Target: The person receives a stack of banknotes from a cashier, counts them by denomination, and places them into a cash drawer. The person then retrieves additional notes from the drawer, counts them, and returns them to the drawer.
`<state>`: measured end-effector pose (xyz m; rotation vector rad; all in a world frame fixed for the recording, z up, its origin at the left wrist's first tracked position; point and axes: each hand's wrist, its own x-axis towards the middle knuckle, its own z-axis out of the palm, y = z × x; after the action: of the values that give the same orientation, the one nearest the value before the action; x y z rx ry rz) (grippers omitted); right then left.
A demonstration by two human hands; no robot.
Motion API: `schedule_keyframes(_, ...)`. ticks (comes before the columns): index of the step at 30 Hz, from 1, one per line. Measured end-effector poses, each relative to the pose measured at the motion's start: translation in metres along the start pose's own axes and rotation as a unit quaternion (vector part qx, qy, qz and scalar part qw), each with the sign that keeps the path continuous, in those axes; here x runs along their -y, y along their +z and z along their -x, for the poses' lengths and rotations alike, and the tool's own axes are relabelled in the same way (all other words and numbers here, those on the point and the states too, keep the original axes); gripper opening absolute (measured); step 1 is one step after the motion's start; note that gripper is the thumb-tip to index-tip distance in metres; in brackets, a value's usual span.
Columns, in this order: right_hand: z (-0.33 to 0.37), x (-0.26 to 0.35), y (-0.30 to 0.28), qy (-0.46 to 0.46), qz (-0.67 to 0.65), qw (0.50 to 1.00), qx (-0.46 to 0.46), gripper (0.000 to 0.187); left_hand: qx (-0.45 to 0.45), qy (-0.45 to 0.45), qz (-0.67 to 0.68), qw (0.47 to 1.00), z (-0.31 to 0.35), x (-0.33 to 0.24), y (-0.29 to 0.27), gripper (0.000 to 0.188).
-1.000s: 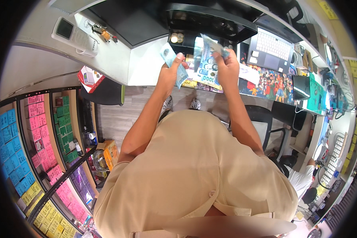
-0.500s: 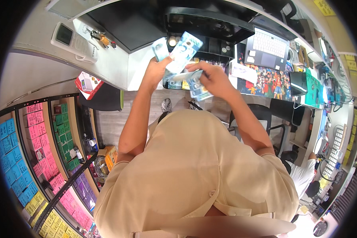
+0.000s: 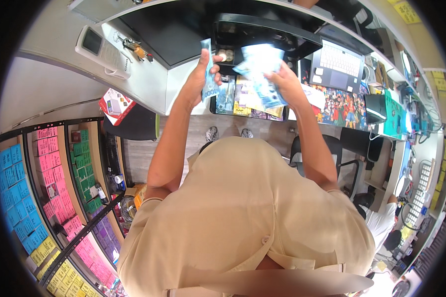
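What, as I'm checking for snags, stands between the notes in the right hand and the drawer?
Nothing visible: the notes in the right hand overlap the drawer in this view. The left hand, holding blue money, is to their left. Height above the drawer cannot be told.

Left banknote (image 3: 210, 89): light blue, dark numerals. Right banknotes (image 3: 261, 62): pale blue, glared near-white, blurred. Flat notes below (image 3: 241, 99): yellow. Desk mat (image 3: 341, 106): multicoloured, crowded cartoon figures, much red. Laptop (image 3: 352, 83): grey; keyboard (image 3: 339, 63) whitish. Shirt (image 3: 223, 198): plain tan. Floor (image 3: 143, 148): grey, wood-grain streaks. Carton (image 3: 116, 105): red and white. Shelf boxes: blue (image 3: 17, 193), pink (image 3: 54, 173), green (image 3: 84, 171), purple (image 3: 105, 235), yellow (image 3: 67, 279), dark lettering.
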<state>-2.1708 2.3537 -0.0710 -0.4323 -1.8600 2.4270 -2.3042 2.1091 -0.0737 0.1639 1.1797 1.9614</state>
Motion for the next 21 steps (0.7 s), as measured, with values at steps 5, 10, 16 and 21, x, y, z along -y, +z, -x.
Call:
schedule_keyframes(5, 0.037, -0.045, -0.018, 0.01, -0.331, 0.943, -0.028, 0.032, -0.084, -0.018, 0.073, 0.994, 0.004, 0.03, -0.008, 0.063)
schedule_keyframes(10, 0.044, -0.059, 0.02, 0.091, -0.272, 0.958, -0.025, 0.035, -0.087, 0.071, 0.123, 0.986, -0.002, 0.052, 0.016, 0.038)
schedule_keyframes(16, 0.02, -0.047, 0.048, 0.061, -0.099, 0.993, -0.027, 0.032, -0.066, 0.029, 0.116, 0.991, 0.005, 0.048, 0.026, 0.038)
schedule_keyframes(21, 0.018, -0.044, 0.047, 0.06, -0.1, 0.993, 0.024, 0.029, -0.033, -0.034, 0.146, 0.988, 0.014, 0.038, 0.032, 0.037)
